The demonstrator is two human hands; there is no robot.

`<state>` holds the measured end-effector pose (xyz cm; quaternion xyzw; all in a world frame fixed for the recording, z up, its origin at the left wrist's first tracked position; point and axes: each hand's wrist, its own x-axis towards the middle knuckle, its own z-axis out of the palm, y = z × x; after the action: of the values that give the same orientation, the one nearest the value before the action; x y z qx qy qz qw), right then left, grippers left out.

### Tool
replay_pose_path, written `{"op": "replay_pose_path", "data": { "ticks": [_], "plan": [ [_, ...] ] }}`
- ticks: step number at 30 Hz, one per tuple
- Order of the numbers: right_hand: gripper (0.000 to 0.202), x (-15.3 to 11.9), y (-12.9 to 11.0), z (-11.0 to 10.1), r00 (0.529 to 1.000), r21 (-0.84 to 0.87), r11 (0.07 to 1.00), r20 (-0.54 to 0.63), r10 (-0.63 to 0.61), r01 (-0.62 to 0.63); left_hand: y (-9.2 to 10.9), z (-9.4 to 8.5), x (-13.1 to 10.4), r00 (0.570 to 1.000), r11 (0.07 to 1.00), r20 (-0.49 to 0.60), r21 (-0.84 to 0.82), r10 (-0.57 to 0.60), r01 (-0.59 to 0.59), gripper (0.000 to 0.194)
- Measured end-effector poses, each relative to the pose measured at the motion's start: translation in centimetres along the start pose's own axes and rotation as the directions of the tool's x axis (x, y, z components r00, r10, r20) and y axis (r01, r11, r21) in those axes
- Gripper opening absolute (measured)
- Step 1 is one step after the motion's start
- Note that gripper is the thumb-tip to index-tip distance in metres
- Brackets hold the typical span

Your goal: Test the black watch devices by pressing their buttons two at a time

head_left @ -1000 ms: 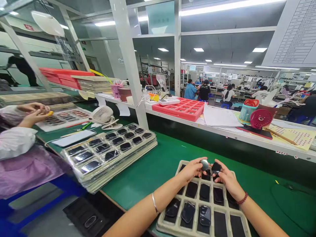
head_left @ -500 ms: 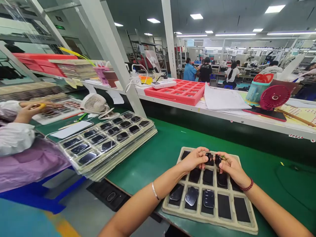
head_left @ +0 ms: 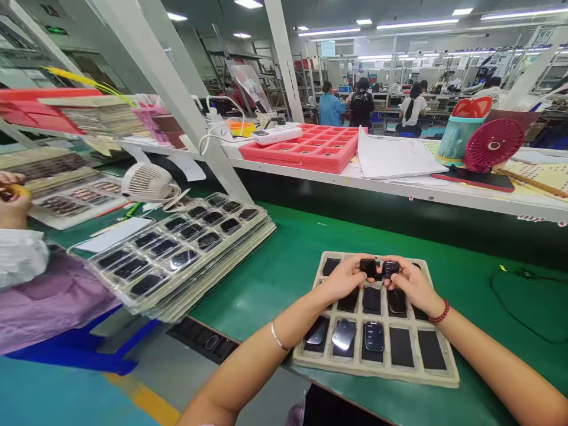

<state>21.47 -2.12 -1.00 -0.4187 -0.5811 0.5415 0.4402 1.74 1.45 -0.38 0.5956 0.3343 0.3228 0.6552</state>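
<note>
Over the back row of a beige compartment tray (head_left: 377, 371), my left hand (head_left: 344, 278) pinches a glossy black rounded-rectangular piece (head_left: 368, 268). My right hand (head_left: 412, 285) grips a similar black piece (head_left: 391, 270), close beside the first. Whether the two touch I cannot tell. Below them, the tray's front row holds a silvery rounded plate (head_left: 344, 335), a black piece with small pale markings (head_left: 374, 337) and a dark glossy piece (head_left: 316, 332). Further dark pieces lie in the middle row, partly covered by my hands. Black pads line the compartments.
Stacked trays of black pieces (head_left: 177, 251) stand to the left, beside a white fan (head_left: 148, 182). A co-worker's sleeve (head_left: 22, 257) is at far left. A shelf across the back bears a red foam tray (head_left: 306, 158), papers (head_left: 394, 157) and a red fan (head_left: 494, 145). A cable (head_left: 510, 310) lies right.
My hands have turned the two black pieces so their broad faces show more toward me, held side by side. The view has shifted slightly. The co-worker's hand has moved toward the left edge.
</note>
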Motion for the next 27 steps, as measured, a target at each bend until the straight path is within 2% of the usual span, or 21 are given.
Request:
{"op": "replay_pose_path", "data": {
  "ticks": [9, 19, 27],
  "plan": [
    [0.024, 0.13, -0.01, -0.35, 0.998, 0.062, 0.998, 0.055, 0.004, -0.007, 0.55, 0.10, -0.14, 1.000, 0.996, -0.019, 0.085, 0.018, -0.016, 0.033],
    [0.025, 0.09, -0.03, -0.30, 0.999, -0.005, 1.000, 0.053, 0.003, -0.003, 0.50, 0.21, -0.25, 1.000, 0.999, 0.000, 0.039, 0.011, -0.011, 0.038],
    [0.023, 0.06, -0.05, -0.10, 0.997, -0.055, 0.998, 0.071, 0.021, -0.018, 0.43, 0.08, -0.14, 0.999, 0.998, -0.049, 0.059, 0.010, -0.007, 0.029]
  ]
}}
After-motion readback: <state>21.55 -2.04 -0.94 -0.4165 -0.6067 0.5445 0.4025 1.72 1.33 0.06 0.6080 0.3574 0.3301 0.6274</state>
